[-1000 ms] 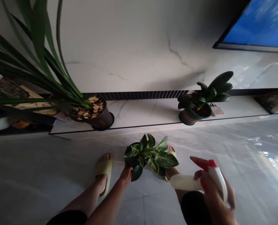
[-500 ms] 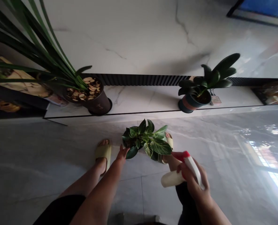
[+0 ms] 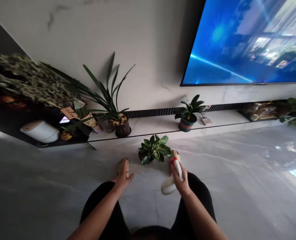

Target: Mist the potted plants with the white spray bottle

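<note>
- Bottle, lower centre: milky white with red
- Plant, centre: green, streaked with paler lines
- Pot, right of centre: dark teal, rust band
- Screen, upper right: bright blue

Lighting: dim, grey; television brightest, bearing pale window-like reflections. Glare: white patches on floor, below the television. Shadow: soft dark band on wall, immediately left of the television. Focus: spray bottle, below and left of the television, blurred. Distortion: wide-angle stretching towards edges.
</note>
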`<state>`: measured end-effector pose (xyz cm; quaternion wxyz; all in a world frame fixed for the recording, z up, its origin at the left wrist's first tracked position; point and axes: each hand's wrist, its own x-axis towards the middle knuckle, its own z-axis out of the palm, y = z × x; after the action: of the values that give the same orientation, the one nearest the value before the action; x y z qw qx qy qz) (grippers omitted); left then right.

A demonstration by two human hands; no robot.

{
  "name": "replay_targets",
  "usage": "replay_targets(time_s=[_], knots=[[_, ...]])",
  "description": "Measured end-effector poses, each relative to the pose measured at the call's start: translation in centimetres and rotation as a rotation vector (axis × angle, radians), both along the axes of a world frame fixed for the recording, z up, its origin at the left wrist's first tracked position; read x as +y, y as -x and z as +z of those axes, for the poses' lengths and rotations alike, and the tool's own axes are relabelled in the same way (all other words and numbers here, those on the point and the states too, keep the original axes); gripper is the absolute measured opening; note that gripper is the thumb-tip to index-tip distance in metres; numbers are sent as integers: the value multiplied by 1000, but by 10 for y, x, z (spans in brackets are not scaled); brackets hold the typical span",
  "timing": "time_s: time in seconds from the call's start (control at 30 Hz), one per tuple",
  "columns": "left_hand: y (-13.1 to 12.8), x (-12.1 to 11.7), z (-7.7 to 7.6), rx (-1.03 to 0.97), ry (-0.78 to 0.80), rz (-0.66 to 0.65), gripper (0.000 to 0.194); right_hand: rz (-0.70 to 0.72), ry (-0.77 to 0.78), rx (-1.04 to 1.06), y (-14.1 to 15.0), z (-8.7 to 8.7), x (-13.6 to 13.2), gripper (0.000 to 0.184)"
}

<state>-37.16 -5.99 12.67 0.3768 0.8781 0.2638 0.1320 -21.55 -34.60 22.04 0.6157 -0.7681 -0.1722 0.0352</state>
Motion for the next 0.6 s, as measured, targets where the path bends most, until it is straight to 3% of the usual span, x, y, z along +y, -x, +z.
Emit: replay_targets(time_s=[0.13,0.23,0.3,0.43,0.5,0.6], knots=[[70,14,49,-83,-221,-110,72,42,-26,102,48,8,-16,38],[117,16,64,-131,-416,-94,69,44,-14,119,71,11,-20,45],[145,6,61,-163,-500,-48,69,31,-34,121,77,13,-21,50],[191,-28,37,-124,-525,49,70,12,-80,81,81,16,-26,56],[207,-41,29,-99,-532,45,70,8,-55,52,83,16,-32,53],[215,-41,32,-79,-581,21,69,16,-28,50,88,14,-41,51]])
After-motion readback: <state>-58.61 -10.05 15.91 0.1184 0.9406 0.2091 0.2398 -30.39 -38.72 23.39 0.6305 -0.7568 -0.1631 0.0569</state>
